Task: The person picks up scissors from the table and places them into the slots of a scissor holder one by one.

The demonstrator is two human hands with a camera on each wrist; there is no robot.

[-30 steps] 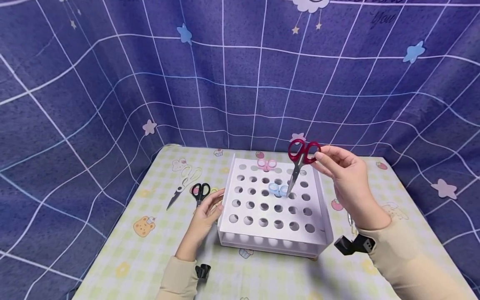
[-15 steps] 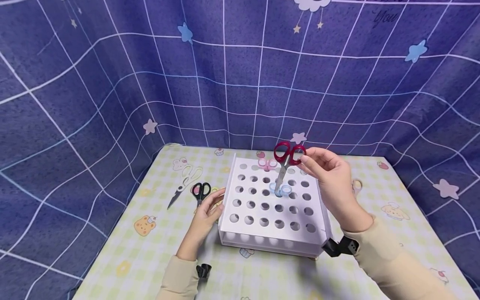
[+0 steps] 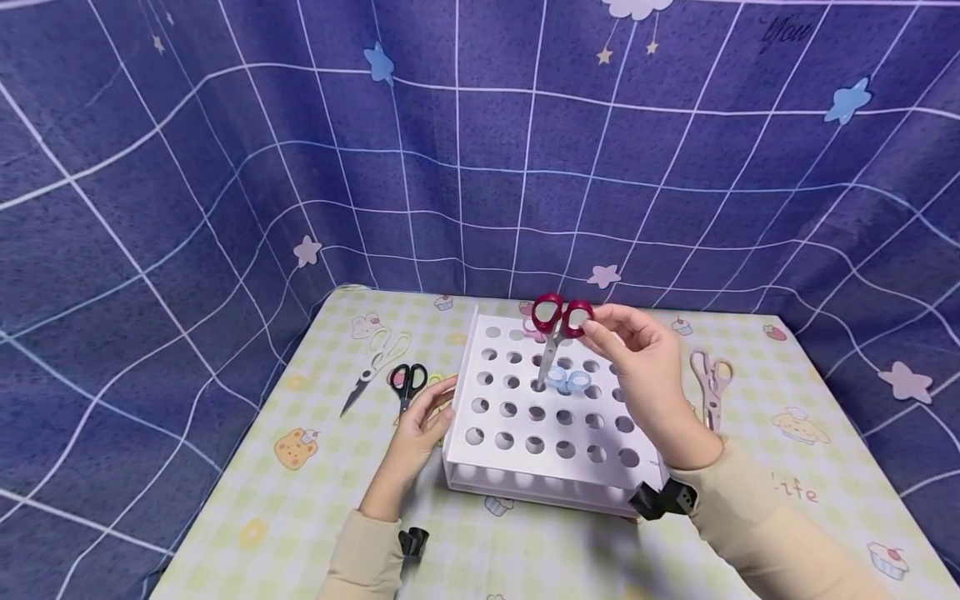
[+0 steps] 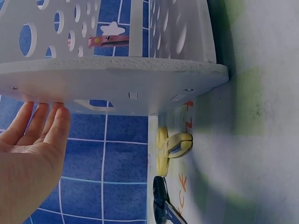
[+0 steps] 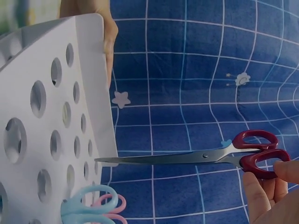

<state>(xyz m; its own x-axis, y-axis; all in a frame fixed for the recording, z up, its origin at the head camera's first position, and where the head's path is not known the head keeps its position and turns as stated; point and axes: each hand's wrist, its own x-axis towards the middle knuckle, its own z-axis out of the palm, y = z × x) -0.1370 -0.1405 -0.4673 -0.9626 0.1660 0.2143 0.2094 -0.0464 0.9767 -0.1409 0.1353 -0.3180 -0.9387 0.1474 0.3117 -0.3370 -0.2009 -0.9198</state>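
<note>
My right hand pinches one ring of the dark red-handled scissors between thumb and fingers. Their blades are together and point down, the tip over a hole in the white perforated rack; whether it enters the hole I cannot tell. Light blue-handled scissors stand in a hole just right of the tip. Pink-handled scissors stand in the back row, partly hidden by the red ones in the head view. My left hand rests its fairly straight fingers on the rack's left side panel.
White-handled scissors and black-handled scissors lie left of the rack on the checked tablecloth. A yellow-handled pair is partly behind my left hand. Pale pink scissors lie to the right. A blue grid curtain hangs behind.
My right hand has carried the red-handled scissors left and lower, from right of the blue pair to just left of it. The left hand has stayed at the rack's side.
</note>
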